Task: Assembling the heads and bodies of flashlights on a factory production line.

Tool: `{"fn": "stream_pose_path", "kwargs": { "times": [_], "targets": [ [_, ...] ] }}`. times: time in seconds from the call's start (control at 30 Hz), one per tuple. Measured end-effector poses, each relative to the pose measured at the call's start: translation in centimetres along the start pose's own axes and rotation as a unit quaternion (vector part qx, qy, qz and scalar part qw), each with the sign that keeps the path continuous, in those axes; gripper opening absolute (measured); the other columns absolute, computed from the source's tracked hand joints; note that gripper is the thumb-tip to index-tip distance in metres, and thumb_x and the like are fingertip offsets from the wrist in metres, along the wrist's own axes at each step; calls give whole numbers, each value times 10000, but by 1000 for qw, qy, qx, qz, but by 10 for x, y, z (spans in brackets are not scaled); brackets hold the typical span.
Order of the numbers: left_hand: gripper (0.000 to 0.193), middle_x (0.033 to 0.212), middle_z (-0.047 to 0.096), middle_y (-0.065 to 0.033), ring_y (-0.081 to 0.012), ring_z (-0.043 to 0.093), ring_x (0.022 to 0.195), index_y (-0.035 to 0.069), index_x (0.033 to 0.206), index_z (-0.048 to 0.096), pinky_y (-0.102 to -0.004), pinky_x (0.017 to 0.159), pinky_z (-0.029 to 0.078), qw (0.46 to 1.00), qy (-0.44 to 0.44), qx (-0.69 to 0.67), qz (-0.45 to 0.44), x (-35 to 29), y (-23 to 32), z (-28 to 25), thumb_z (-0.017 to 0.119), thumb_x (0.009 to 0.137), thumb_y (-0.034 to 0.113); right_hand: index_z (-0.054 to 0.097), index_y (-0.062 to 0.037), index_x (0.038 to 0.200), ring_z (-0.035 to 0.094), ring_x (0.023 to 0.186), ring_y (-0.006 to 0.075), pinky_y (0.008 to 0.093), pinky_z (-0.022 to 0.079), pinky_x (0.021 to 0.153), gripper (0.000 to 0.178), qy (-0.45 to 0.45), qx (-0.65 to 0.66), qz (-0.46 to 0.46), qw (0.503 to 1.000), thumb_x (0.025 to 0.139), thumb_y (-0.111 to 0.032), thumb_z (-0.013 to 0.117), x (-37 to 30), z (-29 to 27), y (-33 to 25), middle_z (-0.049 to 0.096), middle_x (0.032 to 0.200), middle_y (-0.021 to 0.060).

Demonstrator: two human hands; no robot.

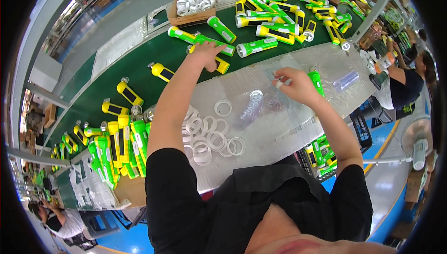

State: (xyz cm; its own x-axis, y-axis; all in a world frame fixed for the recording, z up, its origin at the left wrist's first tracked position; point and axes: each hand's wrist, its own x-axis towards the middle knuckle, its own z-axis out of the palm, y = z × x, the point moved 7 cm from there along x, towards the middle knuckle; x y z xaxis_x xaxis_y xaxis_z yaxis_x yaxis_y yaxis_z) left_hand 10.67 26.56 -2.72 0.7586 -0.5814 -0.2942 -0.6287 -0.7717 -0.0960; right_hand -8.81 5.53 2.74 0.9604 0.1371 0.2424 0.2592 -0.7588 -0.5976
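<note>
My left hand reaches out over the green belt and closes on a yellow flashlight lying at the belt's near edge. My right hand hovers over the clear plastic sheet on the bench and pinches a small white ring between its fingers. A green flashlight lies just right of that hand. A stack of clear round lenses and a loose pile of white rings lie on the sheet in front of me.
Several green and yellow flashlights are scattered on the belt, more stand bunched at the left. A cardboard box of white rings sits at the far side. A crate of flashlights is under the bench. Other people work at right and lower left.
</note>
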Motion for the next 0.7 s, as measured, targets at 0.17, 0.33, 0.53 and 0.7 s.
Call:
{"fn": "stream_pose_path", "kwargs": {
  "times": [0.17,0.33,0.53,0.7],
  "targets": [
    [975,1566,227,-70,-288,224,1439,224,1468,327,-529,1096,288,991,116,6,70,-2,-12,6,747,599,90,658,-10,1043,669,789,223,333,531,730,324,-10,62,-4,998,789,-207,706,45,36,-12,698,954,115],
    [973,1547,265,-53,-263,366,1352,207,1488,277,-511,1059,330,994,74,8,82,3,3,2,741,636,130,617,-6,1134,640,966,305,383,516,856,379,41,8,-21,999,799,-180,652,117,70,-24,654,1020,181],
    [510,1092,595,-66,-256,545,1109,113,1126,592,-428,905,398,963,193,11,188,-8,0,17,697,629,72,529,-55,1275,576,1124,338,441,492,931,521,-43,-167,32,985,782,-184,638,212,128,7,584,1216,182],
    [454,1085,587,-79,-265,551,1096,86,1070,571,-438,942,405,931,289,-51,217,-69,-12,-4,639,635,-24,521,-65,1282,576,1137,327,415,497,934,687,-133,-274,43,952,703,-368,735,239,164,-6,577,1234,181]
  ]
}}
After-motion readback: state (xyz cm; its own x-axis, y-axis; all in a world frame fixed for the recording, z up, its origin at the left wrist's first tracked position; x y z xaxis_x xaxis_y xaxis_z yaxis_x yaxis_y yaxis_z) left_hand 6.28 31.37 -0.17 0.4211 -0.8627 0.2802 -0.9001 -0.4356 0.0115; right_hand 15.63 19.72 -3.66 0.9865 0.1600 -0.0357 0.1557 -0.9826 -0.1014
